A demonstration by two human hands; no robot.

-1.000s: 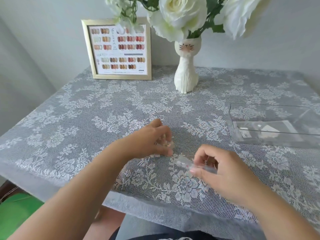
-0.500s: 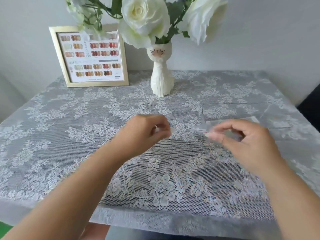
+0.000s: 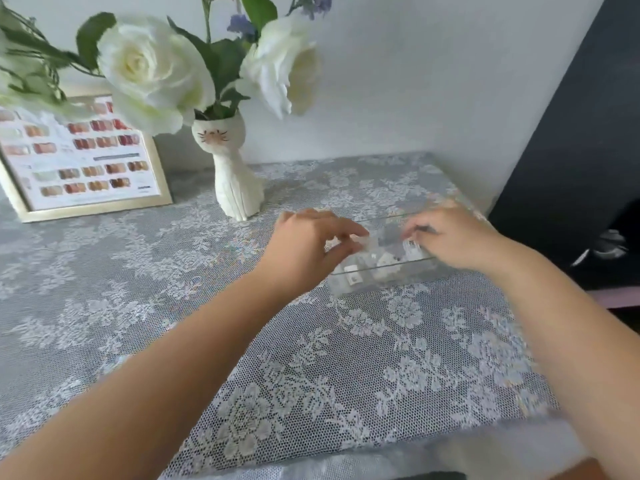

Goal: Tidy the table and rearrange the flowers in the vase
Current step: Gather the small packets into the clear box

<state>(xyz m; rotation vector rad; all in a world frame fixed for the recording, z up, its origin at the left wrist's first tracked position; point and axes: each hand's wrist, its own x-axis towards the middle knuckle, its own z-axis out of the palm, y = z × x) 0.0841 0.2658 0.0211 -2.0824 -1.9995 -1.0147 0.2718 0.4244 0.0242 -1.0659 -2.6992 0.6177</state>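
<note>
A clear plastic box (image 3: pixel 384 284) stands on the lace tablecloth (image 3: pixel 311 368) at the right, with small clear packets inside. My left hand (image 3: pixel 308 240) hovers over the box's left end, pinching a small clear packet (image 3: pixel 363 241) between thumb and fingers. My right hand (image 3: pixel 450 237) is over the box's right end, fingers curled on another small clear packet (image 3: pixel 412 245). Behind the box, a white cat-shaped vase (image 3: pixel 235 174) holds big white roses (image 3: pixel 152 71) and small purple flowers (image 3: pixel 239 22).
A gold-framed nail colour chart (image 3: pixel 79 161) leans against the wall at the back left. A dark surface (image 3: pixel 581 140) rises beyond the table's right edge. The table's front edge runs along the bottom.
Both hands have moved forward and to the right, carrying the small clear packets from the table's middle to above the clear box. The view has swung right.
</note>
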